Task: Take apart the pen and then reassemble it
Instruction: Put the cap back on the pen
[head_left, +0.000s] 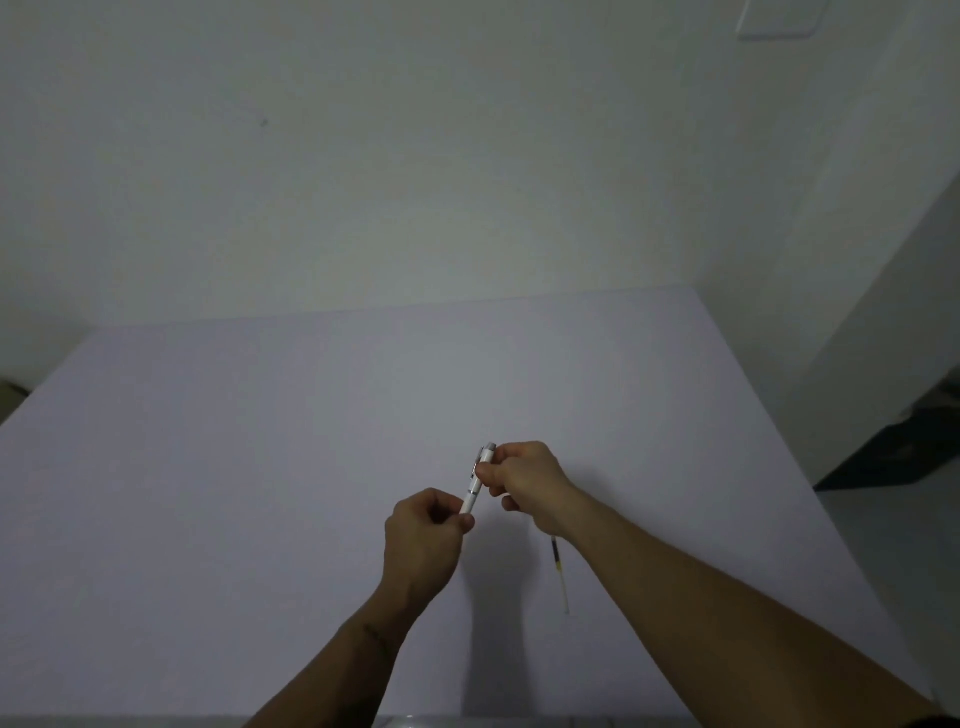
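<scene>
Both bare forearms reach in from the six o'clock edge and converge above the middle. The left hand (423, 540), knuckles up, curls its fingers closed toward two o'clock, pinching the lower end of a slim white pen barrel (479, 478). The right hand (524, 480), wrist bent toward nine o'clock, pinches the upper part between thumb and fingertips.

Plain room: bare white wall (363, 156), lavender-covered table (208, 467); type unclear.

Both hands are holding the white pen barrel (479, 479) above the table (208, 467): left hand (423, 540) gripping its lower end, right hand (524, 480) pinching its upper part. The refill (560, 574) is lying on the table just right of the barrel, under the right wrist.
</scene>
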